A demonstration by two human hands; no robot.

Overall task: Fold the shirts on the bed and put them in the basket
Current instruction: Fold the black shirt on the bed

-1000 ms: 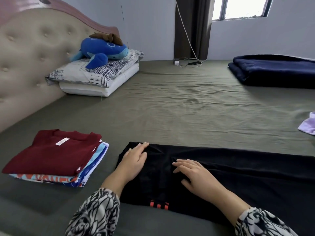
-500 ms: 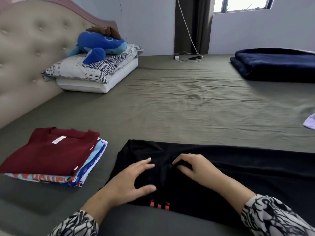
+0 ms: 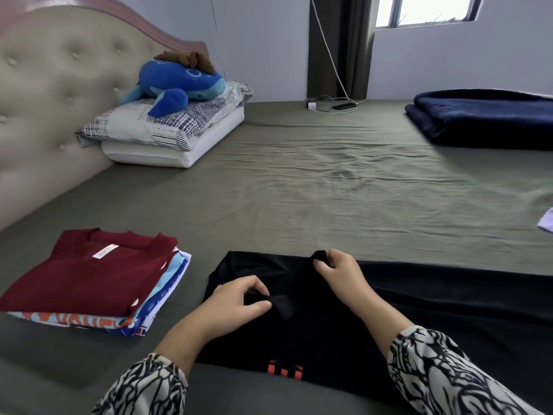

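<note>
A black shirt (image 3: 434,313) with small red stripes near its hem lies spread across the near part of the olive bed sheet (image 3: 314,187). My left hand (image 3: 236,304) pinches a fold of the black fabric near its left end. My right hand (image 3: 338,271) pinches and lifts another bit of the same shirt at its far edge. To the left sits a stack of folded shirts (image 3: 89,277), a dark red one on top with blue and orange ones under it. No basket is in view.
A tufted headboard (image 3: 45,109) runs along the left. Two pillows (image 3: 167,133) carry a blue plush toy (image 3: 179,82). A folded navy blanket (image 3: 484,118) lies at the far right. A pale lilac cloth (image 3: 546,220) peeks in at the right edge. A charger and cable (image 3: 332,106) rest by the wall.
Both hands went from resting flat on the black shirt to pinching its fabric. The right hand has moved toward the far edge and raised the cloth slightly.
</note>
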